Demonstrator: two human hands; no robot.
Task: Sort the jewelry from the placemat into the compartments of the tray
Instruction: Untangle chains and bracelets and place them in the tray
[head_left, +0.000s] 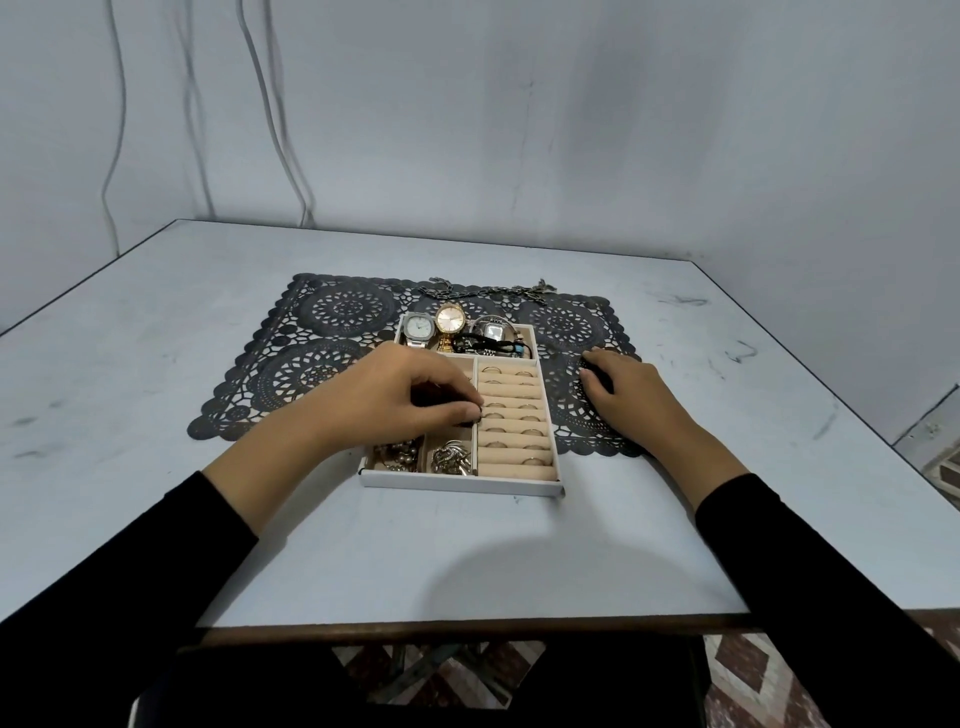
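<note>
A white jewelry tray with beige lining sat in the middle of a black lace-pattern placemat. Its near edge reached past the mat onto the pale, scuffed tabletop.

The tray's far compartment held three watches side by side: a silver watch with a squarish pale dial, a gold watch with a round dial, and a second silver watch. A black cord bracelet lay in front of the last one. The dials were too small for any brand or lettering to be read.

The right-hand compartment was a row of beige ring rolls with rings tucked between them. Two small near-left compartments held a heap of silver pieces and a cluster of silver hoops.

The left hand hovered over the tray's left side, fingers curled, thumb and fingertips drawn together at the left edge of the ring rolls. Whether they pinched a ring could not be told.

The right hand rested on the placemat just right of the tray, fingers loosely bent with the tips on the lace and nothing seen in it. Both arms wore black sleeves.

Two dark metal chains lay along the mat's far edge, beyond the tray.
</note>
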